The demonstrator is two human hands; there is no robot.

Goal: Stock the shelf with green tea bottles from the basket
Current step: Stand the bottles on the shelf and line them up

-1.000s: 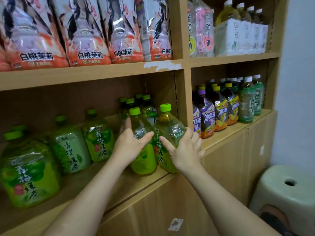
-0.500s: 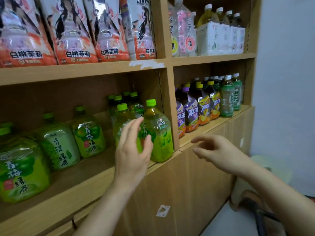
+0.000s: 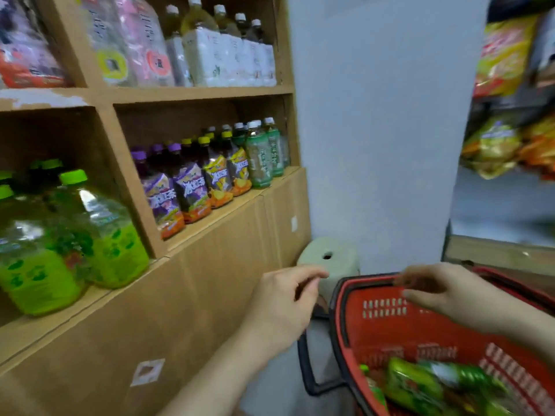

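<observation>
A red plastic basket sits at the lower right, holding several green tea bottles lying on their sides. My right hand hovers over the basket's far rim, fingers loosely spread, holding nothing. My left hand hangs in front of the wooden cabinet just left of the basket, fingers apart and empty. Two green tea bottles with green caps stand at the front edge of the wooden shelf on the left, with more behind them.
Purple, yellow and green labelled bottles fill the compartment to the right. Pale bottles stand on the shelf above. A pale green stool stands by the grey wall behind the basket. Snack bags hang at the far right.
Both hands let go of the two bottles on the shelf and dropped away to the right. The view swung right and down, bringing the red basket into sight under my right hand.
</observation>
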